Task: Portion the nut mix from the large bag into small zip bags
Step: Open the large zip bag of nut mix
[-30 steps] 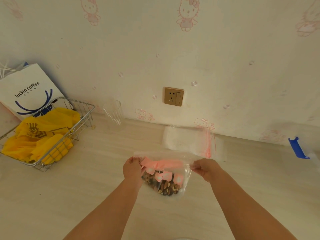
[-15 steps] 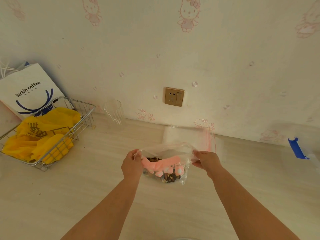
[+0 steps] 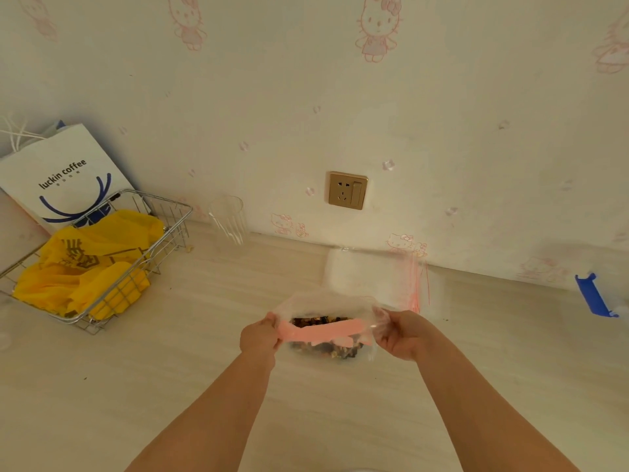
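the large bag (image 3: 328,330) of nut mix sits low in the centre of the frame on the pale table (image 3: 170,386), mouth pulled apart. the left hand (image 3: 259,337) pinches its left edge and the right hand (image 3: 401,332) pinches the right. to do this well, hold the mouth wide and level so nothing spills. the stack of small zip bags (image 3: 371,277) lies just behind, near the wall. further out, a clear cup (image 3: 227,219) and a wire basket (image 3: 163,240) stand at left, neither in the way.
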